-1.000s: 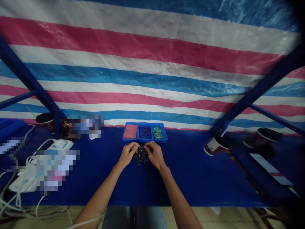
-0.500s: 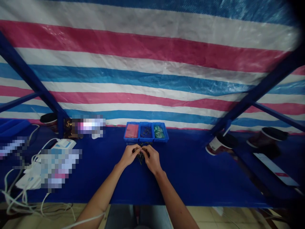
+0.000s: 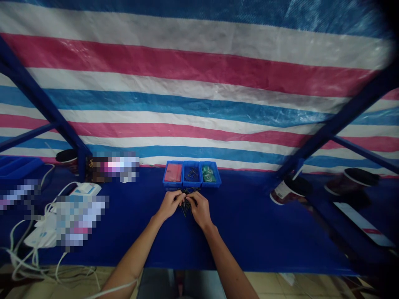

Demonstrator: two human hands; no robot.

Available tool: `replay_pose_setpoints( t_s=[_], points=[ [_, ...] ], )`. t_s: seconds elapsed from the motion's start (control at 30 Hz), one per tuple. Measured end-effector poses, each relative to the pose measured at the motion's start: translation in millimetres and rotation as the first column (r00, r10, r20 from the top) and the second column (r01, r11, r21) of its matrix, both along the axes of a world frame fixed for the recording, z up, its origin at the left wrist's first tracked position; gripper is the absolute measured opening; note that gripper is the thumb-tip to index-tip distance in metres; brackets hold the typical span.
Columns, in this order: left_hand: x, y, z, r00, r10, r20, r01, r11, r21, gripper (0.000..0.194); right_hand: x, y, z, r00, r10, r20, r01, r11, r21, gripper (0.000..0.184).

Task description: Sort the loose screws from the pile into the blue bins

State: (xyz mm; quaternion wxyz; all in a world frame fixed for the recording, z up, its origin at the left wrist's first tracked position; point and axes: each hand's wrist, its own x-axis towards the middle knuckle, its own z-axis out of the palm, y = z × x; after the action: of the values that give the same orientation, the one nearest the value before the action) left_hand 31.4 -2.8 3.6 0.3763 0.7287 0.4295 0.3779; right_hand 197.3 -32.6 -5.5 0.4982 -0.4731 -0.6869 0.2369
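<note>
A small pile of black screws point(image 3: 186, 194) lies on the blue table point(image 3: 249, 224) just in front of three blue bins. My left hand point(image 3: 170, 204) and my right hand point(image 3: 198, 209) meet over the near side of the pile, fingers curled and pinched together on some of the screws. The left bin point(image 3: 173, 173) holds something pink. In the middle bin point(image 3: 191, 173) lie a few black screws, and the right bin point(image 3: 210, 173) has green parts in it.
White cables and a white device point(image 3: 46, 224) lie at the left of the table. Paper cups point(image 3: 285, 190) stand at the right near a blue frame post point(image 3: 330, 124). A striped tarp point(image 3: 199, 91) hangs behind the table.
My hands have drawn together from either side of the screw pile, so that their fingers now meet over it. The view has shifted slightly.
</note>
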Motion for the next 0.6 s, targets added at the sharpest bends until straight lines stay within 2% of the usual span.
replay_pose_setpoints(
  t_s=[0.27,0.6],
  points=[
    [0.6,-1.9,0.0,0.999,0.022,-0.029,-0.023,1.000,-0.015,0.055,0.4,-1.6,0.4,0.998,-0.006,0.059,0.006,1.000,0.000,0.025],
    [1.1,1.9,-8.8,0.998,0.040,-0.038,-0.041,0.999,-0.024,0.060,1.3,-2.0,2.9,0.997,-0.018,0.074,0.019,1.000,-0.011,0.026]
  ],
)
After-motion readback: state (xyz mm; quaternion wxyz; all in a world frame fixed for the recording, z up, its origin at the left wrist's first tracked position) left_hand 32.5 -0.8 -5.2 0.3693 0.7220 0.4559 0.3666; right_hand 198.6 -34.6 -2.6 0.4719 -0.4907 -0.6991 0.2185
